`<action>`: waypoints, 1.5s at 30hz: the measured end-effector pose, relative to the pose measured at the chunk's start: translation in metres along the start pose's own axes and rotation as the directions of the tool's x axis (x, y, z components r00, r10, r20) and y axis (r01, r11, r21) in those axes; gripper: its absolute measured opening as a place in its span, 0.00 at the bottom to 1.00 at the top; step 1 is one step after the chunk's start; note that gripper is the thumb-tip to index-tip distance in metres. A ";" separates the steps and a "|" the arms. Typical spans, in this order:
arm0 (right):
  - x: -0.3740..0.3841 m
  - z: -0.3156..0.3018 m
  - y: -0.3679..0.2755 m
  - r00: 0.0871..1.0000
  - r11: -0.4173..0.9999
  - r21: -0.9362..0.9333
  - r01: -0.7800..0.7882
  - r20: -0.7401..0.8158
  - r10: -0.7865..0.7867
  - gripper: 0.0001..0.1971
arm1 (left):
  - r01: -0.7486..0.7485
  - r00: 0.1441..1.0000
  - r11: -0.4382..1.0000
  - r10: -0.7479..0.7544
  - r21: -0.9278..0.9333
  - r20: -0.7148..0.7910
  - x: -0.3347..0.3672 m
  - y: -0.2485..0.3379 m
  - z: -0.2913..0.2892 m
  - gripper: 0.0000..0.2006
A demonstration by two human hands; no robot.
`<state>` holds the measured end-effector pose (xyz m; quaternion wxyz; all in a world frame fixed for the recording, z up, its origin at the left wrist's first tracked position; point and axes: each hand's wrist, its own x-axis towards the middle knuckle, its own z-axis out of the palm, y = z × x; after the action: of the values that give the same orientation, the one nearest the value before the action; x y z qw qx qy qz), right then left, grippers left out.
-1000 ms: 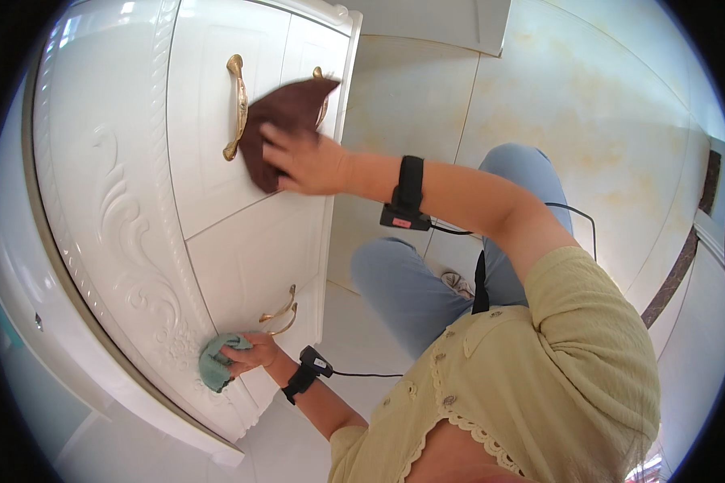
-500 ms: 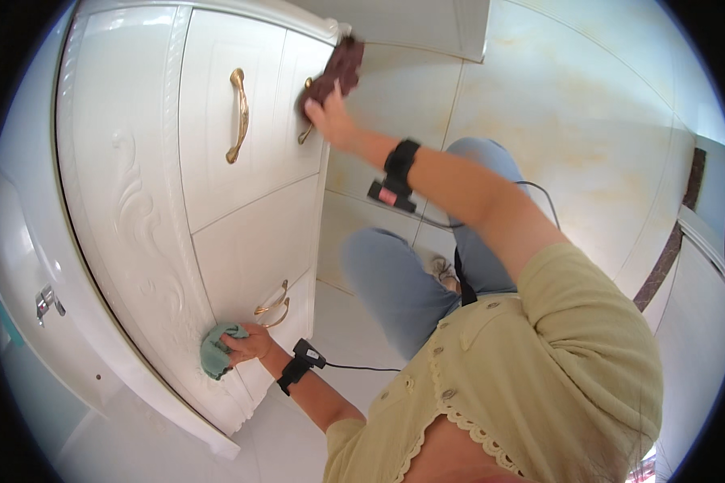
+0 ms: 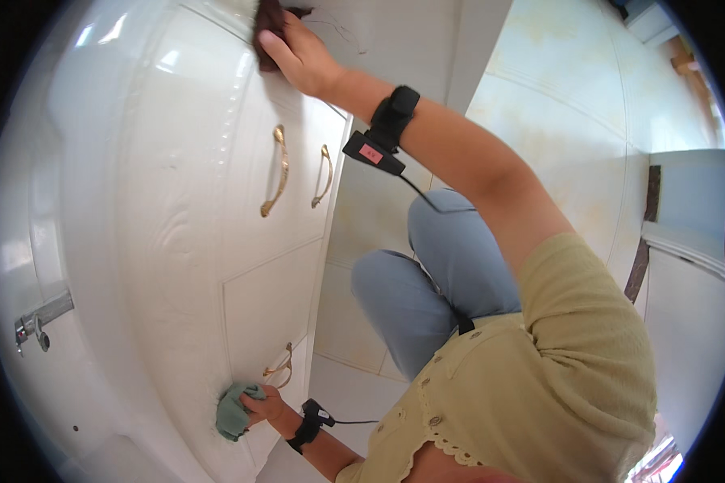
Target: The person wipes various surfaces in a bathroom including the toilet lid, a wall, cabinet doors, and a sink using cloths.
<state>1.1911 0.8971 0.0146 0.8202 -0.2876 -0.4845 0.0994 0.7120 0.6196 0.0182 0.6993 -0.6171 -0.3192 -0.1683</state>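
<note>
Dark brown cloth (image 3: 269, 40) is bunched under my right hand (image 3: 304, 58), which presses it to the white cabinet (image 3: 193, 258) near its far end. The thumb lies over the cloth, and part of it is hidden behind my fingers. At the near end, my left hand (image 3: 271, 404) grips a crumpled green cloth (image 3: 233, 412) against the cabinet's carved side strip. A gold handle (image 3: 276, 171) and a smaller gold handle (image 3: 321, 176) lie between the hands. Close to my left hand is another pair of gold handles (image 3: 279, 369).
A chrome faucet (image 3: 32, 328) sits on the white basin at the left. Marble-patterned tiles (image 3: 556, 105) cover the floor at right. My bent knees (image 3: 427, 266) are beside the cabinet. Cables run from the black wrist straps (image 3: 393, 119).
My right hand has carried the brown cloth from the small handle to farther up the cabinet. My left hand keeps the green cloth at the near end. The whole view has shifted.
</note>
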 end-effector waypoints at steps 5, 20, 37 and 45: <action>-0.007 -0.035 0.041 0.958 0.950 -0.127 -0.284 -0.060 0.279 0.29 | 0.006 0.985 0.999 0.001 0.045 -0.170 0.022 0.004 0.019 0.14; 0.071 0.027 0.006 0.963 0.997 -0.011 -0.079 0.257 0.079 0.13 | 0.304 0.867 0.944 -0.219 -0.128 0.447 0.059 -0.035 0.004 0.19; 0.085 -0.030 -0.068 0.691 0.466 -0.515 0.720 0.591 -0.416 0.14 | 0.243 0.969 0.957 -0.234 -0.156 0.078 0.095 -0.027 0.091 0.17; -0.072 -0.012 0.051 0.487 0.470 -0.799 0.375 0.601 0.634 0.21 | 0.282 0.958 0.946 -0.270 -0.159 0.094 0.033 -0.072 0.109 0.17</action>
<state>1.1703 0.9026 -0.0720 0.1762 -0.6116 -0.7701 0.0434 0.6653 0.7177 0.0975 0.6017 -0.6296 -0.4111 -0.2693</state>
